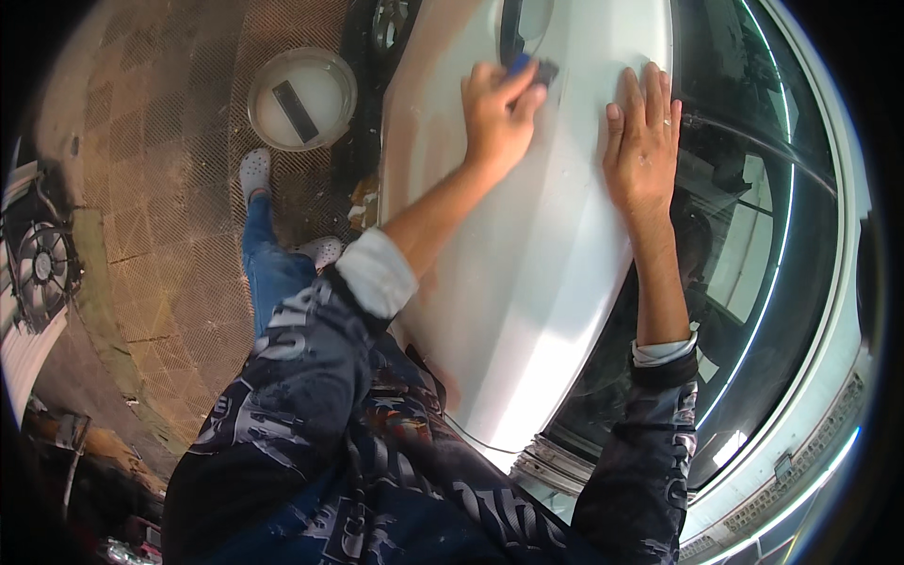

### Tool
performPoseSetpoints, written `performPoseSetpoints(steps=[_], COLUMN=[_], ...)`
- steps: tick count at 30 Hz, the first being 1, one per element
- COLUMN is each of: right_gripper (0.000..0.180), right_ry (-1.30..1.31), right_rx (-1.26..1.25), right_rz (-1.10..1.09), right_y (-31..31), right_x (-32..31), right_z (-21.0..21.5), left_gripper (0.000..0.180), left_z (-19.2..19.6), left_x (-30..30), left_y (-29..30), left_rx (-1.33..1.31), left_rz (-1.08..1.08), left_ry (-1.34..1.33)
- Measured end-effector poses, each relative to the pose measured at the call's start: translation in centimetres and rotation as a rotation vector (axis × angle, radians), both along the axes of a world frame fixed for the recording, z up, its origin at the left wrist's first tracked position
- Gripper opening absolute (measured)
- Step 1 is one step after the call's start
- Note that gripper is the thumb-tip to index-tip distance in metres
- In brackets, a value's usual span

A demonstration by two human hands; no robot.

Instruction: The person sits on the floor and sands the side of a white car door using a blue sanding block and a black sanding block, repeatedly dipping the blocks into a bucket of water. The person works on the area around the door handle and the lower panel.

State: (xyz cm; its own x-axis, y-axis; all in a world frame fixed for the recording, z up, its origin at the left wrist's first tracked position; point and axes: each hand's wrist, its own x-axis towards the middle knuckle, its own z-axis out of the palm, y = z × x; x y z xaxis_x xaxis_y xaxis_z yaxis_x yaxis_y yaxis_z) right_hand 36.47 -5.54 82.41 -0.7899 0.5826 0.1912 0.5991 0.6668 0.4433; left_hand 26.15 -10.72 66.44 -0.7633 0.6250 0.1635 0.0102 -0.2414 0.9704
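Observation:
A white car door panel (513, 273) runs lengthwise in front of me, patched with brownish, dull areas along its left side. My left hand (501, 108) is closed round a small blue and dark grey block (541, 72), held against the panel just below the black door handle (511, 33). What kind of block it is, I cannot make out. Farther right, my right hand (645, 141) lies flat on the white metal beside the window edge, its fingers stretched forward and holding nothing.
On the tiled floor (169, 188) at the left stands a round tub (301, 99) of cloudy liquid with a dark flat bar across it. Dark side windows (744, 235) curve along the right. A black fan (45, 264) leans at the far left.

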Motion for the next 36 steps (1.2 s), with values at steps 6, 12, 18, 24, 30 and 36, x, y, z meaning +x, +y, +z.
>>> performPoseSetpoints(steps=[6, 12, 18, 24, 30, 36], right_gripper=[0.046, 0.048, 0.047, 0.047, 0.047, 0.046], right_ry=[-0.011, -0.011, -0.016, 0.000, -0.006, 0.002], right_rx=[-0.001, -0.009, -0.024, -0.003, -0.014, -0.016], right_rz=[-0.028, -0.021, -0.041, -0.034, -0.056, -0.039], right_y=[-0.1, 0.4, -0.4, 0.4, -0.2, 0.0], right_x=[0.4, 0.5, 0.1, 0.0, 0.2, -0.2], right_z=[-0.1, -0.1, 0.2, -0.2, -0.1, 0.0], left_gripper=[0.033, 0.033, 0.034, 0.032, 0.031, 0.032], left_z=[-1.6, -1.4, -3.4, -3.3, -2.7, -3.3], left_x=[4.0, 1.9, 1.6, 1.9, 1.7, 0.4], left_y=[-7.8, -4.4, -2.6, -3.3, -3.5, -1.4], left_rx=[0.066, -0.039, -0.185, -0.182, -0.258, -0.353], left_rz=[-0.080, -0.013, 0.095, -0.015, -0.056, 0.003], left_ry=[0.051, -0.038, -0.090, -0.080, -0.136, -0.175])
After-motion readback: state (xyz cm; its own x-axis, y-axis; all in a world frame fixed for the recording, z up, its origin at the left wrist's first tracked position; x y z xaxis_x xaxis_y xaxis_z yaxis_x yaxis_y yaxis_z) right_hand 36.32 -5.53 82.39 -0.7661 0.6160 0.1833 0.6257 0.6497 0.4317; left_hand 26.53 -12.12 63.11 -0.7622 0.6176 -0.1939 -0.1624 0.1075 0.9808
